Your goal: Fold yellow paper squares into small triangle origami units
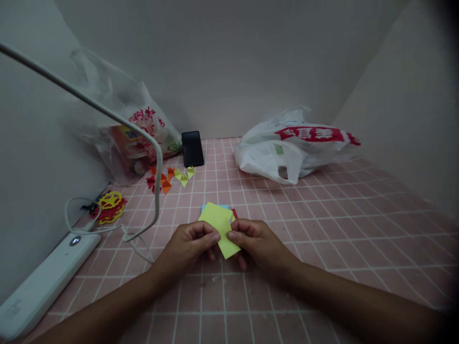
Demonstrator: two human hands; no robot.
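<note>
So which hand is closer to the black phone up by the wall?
Left. The left hand sits almost straight below the phone; the right hand lies farther off to the right.

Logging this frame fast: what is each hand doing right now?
Left hand: closed, pinching the yellow paper square at its left edge.
Right hand: closed, pinching the same yellow paper square at its right edge.

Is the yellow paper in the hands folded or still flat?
Flat, apparently: the yellow paper shows as one unfolded square, pinched between left hand and right hand.
</note>
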